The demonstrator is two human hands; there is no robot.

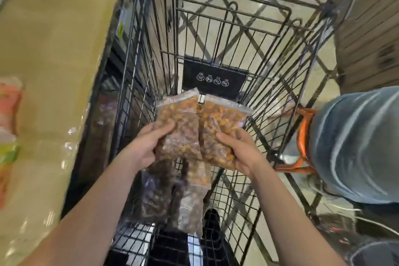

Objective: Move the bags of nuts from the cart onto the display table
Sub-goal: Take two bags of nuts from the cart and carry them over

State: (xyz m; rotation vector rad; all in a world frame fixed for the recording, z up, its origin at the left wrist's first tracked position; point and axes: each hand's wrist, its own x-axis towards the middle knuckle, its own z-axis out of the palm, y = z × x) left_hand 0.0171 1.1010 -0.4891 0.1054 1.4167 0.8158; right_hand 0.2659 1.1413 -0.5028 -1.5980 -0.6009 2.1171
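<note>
Two clear bags of orange-brown nuts are held up side by side inside the black wire cart [138, 54]. My left hand [149, 147] grips the left bag [177, 123] by its lower edge. My right hand [241, 153] grips the right bag [220, 121] the same way. Below them, on the cart's floor, lie a dark bag [153, 196] and a paler bag of nuts [192, 198]. The tan display table [49, 60] runs along the cart's left side.
Blurred packaged goods [8, 114] lie at the table's left edge, and glossy plastic covers its near part. A person's leg in jeans [354, 147] stands right of the cart by its orange handle [302, 136]. A wooden crate wall [371, 34] is at the far right.
</note>
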